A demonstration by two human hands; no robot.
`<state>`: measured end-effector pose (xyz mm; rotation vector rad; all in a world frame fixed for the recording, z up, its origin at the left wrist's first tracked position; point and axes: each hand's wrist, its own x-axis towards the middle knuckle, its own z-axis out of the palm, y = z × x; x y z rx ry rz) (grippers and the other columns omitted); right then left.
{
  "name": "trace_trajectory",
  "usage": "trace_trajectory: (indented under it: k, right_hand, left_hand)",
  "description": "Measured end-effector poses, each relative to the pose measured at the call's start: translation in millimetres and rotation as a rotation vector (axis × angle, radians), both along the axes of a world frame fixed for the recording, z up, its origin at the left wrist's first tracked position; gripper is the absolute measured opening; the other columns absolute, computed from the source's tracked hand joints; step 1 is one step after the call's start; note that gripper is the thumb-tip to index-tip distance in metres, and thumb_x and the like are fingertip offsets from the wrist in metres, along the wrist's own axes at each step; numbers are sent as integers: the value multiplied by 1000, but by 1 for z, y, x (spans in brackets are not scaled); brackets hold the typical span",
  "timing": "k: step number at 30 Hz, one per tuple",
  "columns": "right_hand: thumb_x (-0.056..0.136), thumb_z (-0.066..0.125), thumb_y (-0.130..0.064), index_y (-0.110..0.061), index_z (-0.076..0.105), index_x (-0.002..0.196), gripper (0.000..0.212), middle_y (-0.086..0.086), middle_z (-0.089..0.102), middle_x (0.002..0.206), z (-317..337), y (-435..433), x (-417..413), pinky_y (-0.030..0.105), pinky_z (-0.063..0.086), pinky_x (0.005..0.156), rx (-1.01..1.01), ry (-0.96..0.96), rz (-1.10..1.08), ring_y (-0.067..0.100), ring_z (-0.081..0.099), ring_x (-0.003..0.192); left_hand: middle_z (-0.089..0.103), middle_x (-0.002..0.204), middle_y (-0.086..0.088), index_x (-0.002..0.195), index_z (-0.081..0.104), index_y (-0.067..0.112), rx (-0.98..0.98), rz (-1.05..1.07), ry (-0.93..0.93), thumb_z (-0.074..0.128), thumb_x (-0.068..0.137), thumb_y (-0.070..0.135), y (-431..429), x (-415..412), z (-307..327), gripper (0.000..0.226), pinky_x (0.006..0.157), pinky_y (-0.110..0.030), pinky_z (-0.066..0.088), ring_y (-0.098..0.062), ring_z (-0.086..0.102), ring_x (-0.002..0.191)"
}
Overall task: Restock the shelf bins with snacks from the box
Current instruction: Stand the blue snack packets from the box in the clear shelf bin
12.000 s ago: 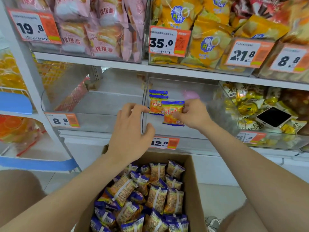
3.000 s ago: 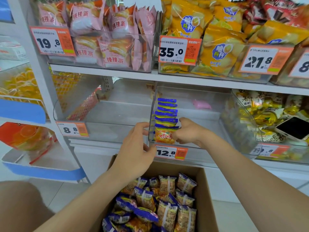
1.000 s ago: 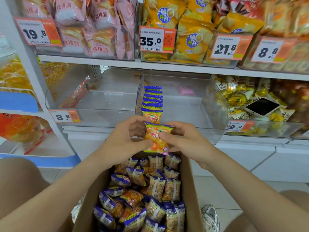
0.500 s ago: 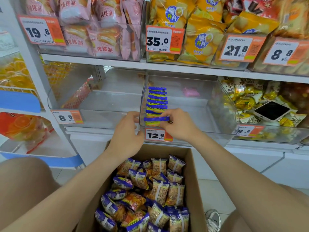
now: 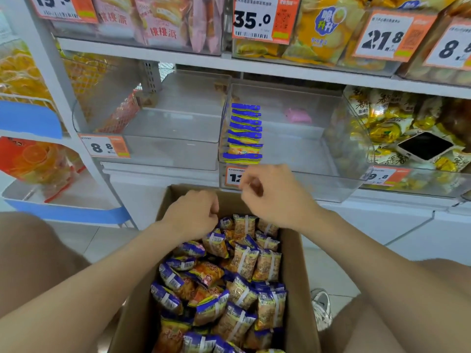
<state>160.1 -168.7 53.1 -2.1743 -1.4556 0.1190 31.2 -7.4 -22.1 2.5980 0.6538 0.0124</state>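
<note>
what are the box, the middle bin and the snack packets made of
The box looks like plain brown cardboard, matte, with a raw cut rim. The middle bin seems clear rigid plastic, glossy: the shelf shows through its walls. The snack packets appear to be printed plastic film, shiny, with crimped ends.

So the box (image 5: 295,263) sits on the floor right below the shelf, full of snack packs (image 5: 242,271). Straight above it is the middle bin (image 5: 293,154), with a row of packs (image 5: 243,133) lined up front to back along its left wall. Another bin (image 5: 163,128) sits to its left. Both hands, left hand (image 5: 193,215) and right hand (image 5: 270,197), hover over the box's far end.
</note>
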Motion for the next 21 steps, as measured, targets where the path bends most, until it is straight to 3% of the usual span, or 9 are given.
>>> trace_trajectory:
  k: [4, 6, 9, 12, 14, 17, 19, 21]
  right_hand:
    - [95, 53, -17, -18, 67, 79, 22, -1, 60, 69, -43, -14, -12, 47, 57, 65, -501, -21, 150, 18, 61, 67]
    - [94, 51, -18, -13, 68, 85, 20, 8, 62, 82, -60, -16, -15, 52, 58, 70, -706, -72, 184, 28, 63, 77]
    - [99, 50, -18, -12, 65, 100, 16, 7, 56, 88, -72, -17, -16, 47, 59, 71, -864, -169, 235, 29, 63, 80]
    - [101, 49, -17, -12, 61, 104, 13, 4, 46, 87, -76, -19, -12, 40, 53, 63, -929, -198, 246, 27, 62, 79]
    - [102, 51, -18, -11, 61, 104, 12, 6, 51, 90, -74, -18, -7, 37, 48, 59, -918, -199, 220, 24, 59, 74]
    - [101, 54, -15, -19, 52, 88, 13, 7, 52, 90, -62, -17, 4, 37, 47, 59, -816, -155, 147, 23, 56, 71]
    - [99, 64, -25, -20, 53, 103, 12, 6, 55, 99, -52, -20, 13, 40, 51, 67, -723, -83, 130, 23, 58, 82]
    - [89, 79, -44, -21, 45, 126, 55, 0, 54, 110, -42, -26, 19, 40, 53, 78, -646, -17, 186, 18, 56, 92]
  left_hand:
    - [63, 117, 2, 124, 63, 25, 130, -213, 283, 61, 97, 15, 1, 4, -52, 29, 87, -40, 57, -20, 62, 103]
    - [58, 124, -3, 137, 55, 21, 220, -309, 348, 59, 99, 14, -2, 7, -75, 38, 88, -42, 55, -27, 60, 110]
    - [56, 139, -7, 151, 43, 19, 341, -374, 428, 63, 100, 24, -5, 11, -101, 55, 102, -46, 47, -32, 55, 127]
    - [58, 139, -8, 143, 52, 18, 414, -375, 483, 64, 101, 27, -7, 18, -109, 45, 111, -50, 39, -34, 53, 131]
    - [61, 130, -7, 132, 58, 18, 338, -335, 459, 62, 100, 28, -6, 25, -106, 33, 107, -48, 44, -31, 58, 121]
    - [66, 117, -5, 117, 60, 19, 34, -198, 333, 67, 97, 38, -8, 31, -89, 29, 86, -42, 56, -23, 63, 98]
    - [68, 104, -3, 119, 63, 17, -191, -76, 226, 72, 94, 48, -13, 32, -69, 41, 73, -33, 53, -17, 64, 86]
    - [69, 88, -8, 110, 69, 6, -401, 30, 136, 72, 93, 54, -18, 30, -43, 51, 65, -31, 49, -16, 63, 73]
